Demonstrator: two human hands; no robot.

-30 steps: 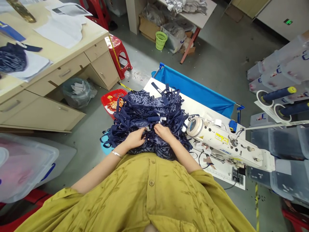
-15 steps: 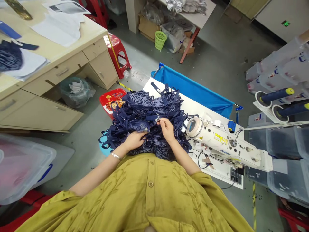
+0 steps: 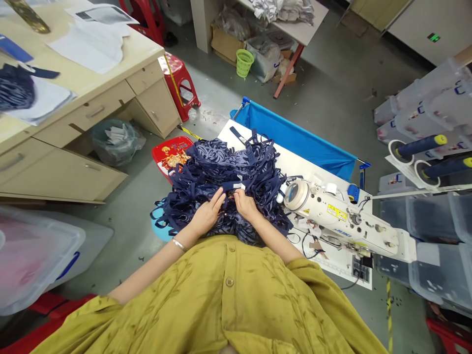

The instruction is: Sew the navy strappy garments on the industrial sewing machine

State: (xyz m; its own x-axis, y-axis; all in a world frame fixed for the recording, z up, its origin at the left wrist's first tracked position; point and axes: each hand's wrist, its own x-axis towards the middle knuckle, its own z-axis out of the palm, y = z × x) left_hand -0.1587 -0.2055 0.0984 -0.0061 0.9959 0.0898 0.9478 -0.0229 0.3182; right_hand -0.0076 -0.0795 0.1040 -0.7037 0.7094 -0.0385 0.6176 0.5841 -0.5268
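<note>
A heap of navy bras (image 3: 206, 157) with patterned cups and many loose straps lies in front of me. Across the near side of the heap runs a navy bra band (image 3: 227, 186) with a small white label (image 3: 239, 186). My left hand (image 3: 209, 214) rests on the heap left of the label, its fingers stretched out and touching the band. Just below the label, my right hand (image 3: 246, 205) has its fingers closed on the edge of this bra. The cloth under both hands is partly hidden.
A white sewing machine (image 3: 339, 221) stands right of the heap on a white table (image 3: 225, 129). Blue cloth (image 3: 295, 135) hangs along its far side. A red printed tray (image 3: 158, 156) and a light blue stool (image 3: 160, 226) show at the left. Clear bins (image 3: 435, 265) line the right.
My left hand has let go of the cup it gripped and moved up to the band. My right hand has shifted down and left. The white label now lies more plainly in view.
</note>
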